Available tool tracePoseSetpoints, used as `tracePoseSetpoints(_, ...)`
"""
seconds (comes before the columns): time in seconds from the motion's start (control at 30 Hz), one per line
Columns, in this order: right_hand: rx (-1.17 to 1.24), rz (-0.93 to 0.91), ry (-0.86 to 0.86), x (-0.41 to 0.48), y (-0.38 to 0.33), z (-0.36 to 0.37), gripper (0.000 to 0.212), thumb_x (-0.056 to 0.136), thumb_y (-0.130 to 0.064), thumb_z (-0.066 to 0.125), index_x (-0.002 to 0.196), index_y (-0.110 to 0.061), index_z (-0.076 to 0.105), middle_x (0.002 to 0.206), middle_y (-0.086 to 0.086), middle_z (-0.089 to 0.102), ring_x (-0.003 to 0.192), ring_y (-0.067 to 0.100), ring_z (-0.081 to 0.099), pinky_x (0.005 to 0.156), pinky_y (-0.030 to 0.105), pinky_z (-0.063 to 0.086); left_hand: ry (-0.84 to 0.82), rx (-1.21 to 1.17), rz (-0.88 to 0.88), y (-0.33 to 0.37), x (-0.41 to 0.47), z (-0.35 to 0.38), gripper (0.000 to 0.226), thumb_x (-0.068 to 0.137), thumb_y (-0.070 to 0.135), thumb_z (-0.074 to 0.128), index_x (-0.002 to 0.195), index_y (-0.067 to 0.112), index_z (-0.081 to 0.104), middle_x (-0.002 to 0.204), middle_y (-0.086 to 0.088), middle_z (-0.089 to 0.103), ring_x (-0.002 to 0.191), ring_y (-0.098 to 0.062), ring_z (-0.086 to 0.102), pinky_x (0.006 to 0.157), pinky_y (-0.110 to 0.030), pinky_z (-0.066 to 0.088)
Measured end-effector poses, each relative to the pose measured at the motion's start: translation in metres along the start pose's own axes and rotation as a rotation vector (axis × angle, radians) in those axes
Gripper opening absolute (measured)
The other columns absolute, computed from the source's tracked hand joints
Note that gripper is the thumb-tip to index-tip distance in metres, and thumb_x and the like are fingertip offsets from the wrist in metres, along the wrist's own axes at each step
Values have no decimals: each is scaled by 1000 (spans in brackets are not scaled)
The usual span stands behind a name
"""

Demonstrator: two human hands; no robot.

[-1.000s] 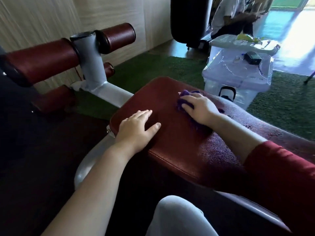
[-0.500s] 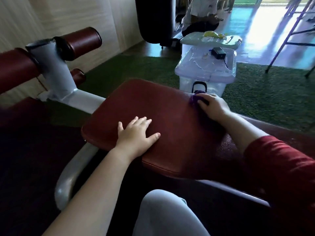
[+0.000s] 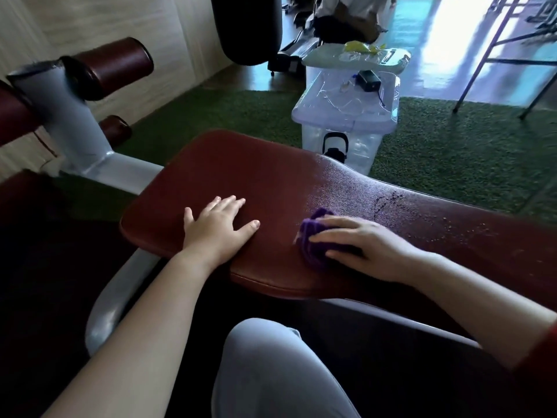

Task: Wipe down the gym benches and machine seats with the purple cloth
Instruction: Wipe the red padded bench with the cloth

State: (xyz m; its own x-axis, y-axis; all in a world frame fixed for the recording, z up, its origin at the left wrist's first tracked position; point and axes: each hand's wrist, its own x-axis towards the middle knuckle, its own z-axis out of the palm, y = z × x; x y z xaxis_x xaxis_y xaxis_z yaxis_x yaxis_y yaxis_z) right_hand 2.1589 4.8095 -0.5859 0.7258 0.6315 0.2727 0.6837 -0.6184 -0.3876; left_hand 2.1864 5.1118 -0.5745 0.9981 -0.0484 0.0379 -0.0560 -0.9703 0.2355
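Bench: your dark red padded leather bench (image 3: pixel 247 182) has its rounded end at the left; its near edge runs just below both your wrists
Left hand: your left hand (image 3: pixel 218 229) lies flat with fingers spread, holding nothing, near the near edge
Right hand: your right hand (image 3: pixel 358 247) presses down on the crumpled purple cloth (image 3: pixel 313 241), fingers curled over it
Cloth place: on the pad, close to the near edge, apart from the left hand
Free room: bare pad lies beyond both hands up to the far edge; small droplets (image 3: pixel 428 212) sit to the right
Count: two hands, one cloth, one clear plastic storage box with lid (image 3: pixel 349 116) behind the far edge, three dark red roller pads (image 3: pixel 116 64) at the left
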Motion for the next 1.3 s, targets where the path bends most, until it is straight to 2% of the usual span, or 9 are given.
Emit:
tracePoseSetpoints(0.13, -34, 337, 272, 25, 73, -15, 29, 90, -29, 61, 119, -32, 65, 128, 2, 60, 120, 21, 55, 102, 30, 42, 14, 4, 2, 0, 0, 2, 67, 87, 70, 40, 146, 38, 34, 157, 15, 27, 147, -9, 13, 115, -56, 0)
tracePoseSetpoints(0.2, -105, 663, 341, 48, 93, -15, 31, 89, -40, 58, 119, -39, 62, 130, -2, 58, 119, 22, 55, 98, 32, 45, 16, -11, -5, -1, 1, 2, 67, 86, 70, 42, 145, 38, 37, 156, 14, 29, 147, -9, 14, 115, -56, 0)
tracePoseSetpoints(0.27, -130, 768, 325, 68, 89, -8, 35, 87, -47, 53, 121, -41, 59, 130, -3, 56, 119, 24, 53, 96, 35, 46, 11, -23, -12, -1, 2, 1, 66, 86, 69, 44, 144, 38, 38, 155, 14, 30, 146, -9, 15, 115, -56, 0)
tracePoseSetpoints(0.5, -112, 191, 162, 47, -25, 24, 35, 89, -42, 55, 120, -29, 64, 127, 0, 61, 111, 23, 59, 93, 31, 46, 17, 11, 8, -3, 1, 4, 66, 87, 70, 39, 145, 39, 35, 157, 14, 27, 147, -9, 13, 115, -56, 0)
tracePoseSetpoints(0.63, -88, 9, -26, 0, -49, 20, 36, 94, -47, 50, 128, -37, 56, 142, -3, 48, 126, 14, 49, 108, 23, 32, 50, 6, 17, -4, 0, 7, 66, 87, 71, 38, 145, 38, 36, 156, 14, 28, 147, -9, 14, 115, -55, 0)
tracePoseSetpoints(0.73, -21, 97, 52, -28, -17, 4, 35, 91, -45, 56, 125, -34, 61, 138, -5, 53, 122, 11, 53, 105, 30, 41, 64, 2, 22, -4, -1, 9, 66, 87, 71, 38, 145, 39, 37, 156, 14, 29, 147, -10, 15, 116, -54, -1)
tracePoseSetpoints(0.87, -50, 566, 370, -20, 19, 0, 32, 86, -40, 63, 117, -37, 65, 129, -2, 60, 115, 20, 59, 100, 33, 45, 74, 14, 22, -5, -1, 10, 67, 86, 71, 37, 145, 39, 36, 156, 14, 29, 147, -10, 15, 116, -54, 0)
tracePoseSetpoints(0.97, -151, 842, 441, 15, 2, 16, 31, 88, -40, 58, 118, -34, 64, 129, -1, 59, 115, 26, 55, 94, 30, 43, 79, 20, 23, -5, -1, 11, 67, 87, 71, 36, 145, 39, 36, 156, 14, 29, 147, -11, 16, 116, -54, 0)
tracePoseSetpoints(1.3, -105, 343, 317, 20, -89, 59, 33, 89, -40, 55, 121, -33, 62, 126, -1, 59, 113, 23, 55, 94, 34, 46, 95, 17, 15, -7, -3, 13, 65, 88, 70, 35, 145, 39, 36, 156, 14, 30, 146, -10, 16, 117, -53, 0)
